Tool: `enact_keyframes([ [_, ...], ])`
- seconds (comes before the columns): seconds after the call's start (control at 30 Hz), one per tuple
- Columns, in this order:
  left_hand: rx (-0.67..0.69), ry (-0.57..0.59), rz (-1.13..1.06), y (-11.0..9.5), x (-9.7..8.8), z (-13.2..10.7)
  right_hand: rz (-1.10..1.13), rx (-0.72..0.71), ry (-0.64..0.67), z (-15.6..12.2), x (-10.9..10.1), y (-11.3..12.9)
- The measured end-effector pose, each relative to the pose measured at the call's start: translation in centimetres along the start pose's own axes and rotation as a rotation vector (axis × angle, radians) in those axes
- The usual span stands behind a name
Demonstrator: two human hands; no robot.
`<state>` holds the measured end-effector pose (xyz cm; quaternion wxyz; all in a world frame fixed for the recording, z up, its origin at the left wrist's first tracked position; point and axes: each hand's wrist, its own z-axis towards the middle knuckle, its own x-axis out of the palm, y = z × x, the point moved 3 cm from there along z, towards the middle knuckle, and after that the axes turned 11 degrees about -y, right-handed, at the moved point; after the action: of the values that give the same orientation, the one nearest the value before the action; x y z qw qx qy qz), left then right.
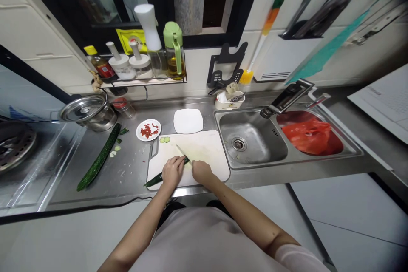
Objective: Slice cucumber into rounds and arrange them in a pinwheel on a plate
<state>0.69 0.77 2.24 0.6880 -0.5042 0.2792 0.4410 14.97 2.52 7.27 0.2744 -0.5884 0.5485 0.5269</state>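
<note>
My left hand [173,171] is closed over a dark green cucumber [155,179] lying slantwise on the white cutting board [210,146]. In my right hand [202,171] is a knife [182,150]; its handle is hidden in my fist. The blade stands at the cucumber's cut end, close to my left fingertips. Two or so pale cucumber slices [165,140] rest near the board's upper left corner. Behind the board is a bare white square plate [188,121]. A small white plate [157,122] with chopped red pieces sits to the left.
Another long cucumber [100,159] lies on the left of the steel counter, with scraps beside it. Further back are a lidded pot [91,112] and a red-capped jar [124,107]. At right is a sink [255,136] with a red plastic bag [307,136]. Bottles line a wall rack [146,83].
</note>
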Motion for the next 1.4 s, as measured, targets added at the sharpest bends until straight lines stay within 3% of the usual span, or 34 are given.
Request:
enact_keyframes([
  [0.4, -0.006, 0.01, -0.027, -0.1, -0.2, 0.2, -0.025, 0.005, -0.027, -2.0, 1.2, -1.6],
  [0.83, 0.028, -0.002, -0.012, 0.0, 0.1, 0.2, -0.005, 0.026, 0.02, -0.9, 0.3, -0.3],
  [1.4, -0.011, 0.003, -0.007, -0.1, -0.1, 0.1, -0.035, 0.031, -0.023, -2.2, 2.4, -1.6],
])
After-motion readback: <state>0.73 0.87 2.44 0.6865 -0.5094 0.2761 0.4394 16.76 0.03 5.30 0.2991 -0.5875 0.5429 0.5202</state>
